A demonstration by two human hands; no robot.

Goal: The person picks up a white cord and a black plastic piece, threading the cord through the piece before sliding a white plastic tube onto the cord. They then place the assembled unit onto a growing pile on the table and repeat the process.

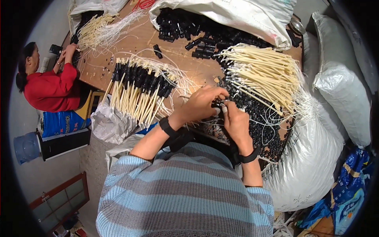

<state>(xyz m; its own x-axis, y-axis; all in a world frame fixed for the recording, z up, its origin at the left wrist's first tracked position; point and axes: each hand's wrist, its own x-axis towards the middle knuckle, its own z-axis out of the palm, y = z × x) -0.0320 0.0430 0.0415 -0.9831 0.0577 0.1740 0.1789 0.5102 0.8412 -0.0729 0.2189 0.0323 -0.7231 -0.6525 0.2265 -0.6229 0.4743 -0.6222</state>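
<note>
My left hand [203, 103] and my right hand [237, 122] meet over the near edge of the table, fingers closed and thumbs toward each other. Between their fingertips is a small black plastic part [216, 104], mostly covered by the fingers. Just beyond and right of them spreads a heap of small black pieces [258, 132]. On that heap lies a bundle of cream rods with thin white cords [268, 77]. Left of my hands rests a row of cream rods fitted with black sleeves [138, 85], their white cords trailing toward my left wrist.
Black plastic sleeves [205, 47] spill from a white woven sack [237, 17] at the far side. One loose sleeve [157, 51] lies on the brown table [130, 43]. A person in red [53, 89] works at the left. Full white sacks [341, 79] stand at the right.
</note>
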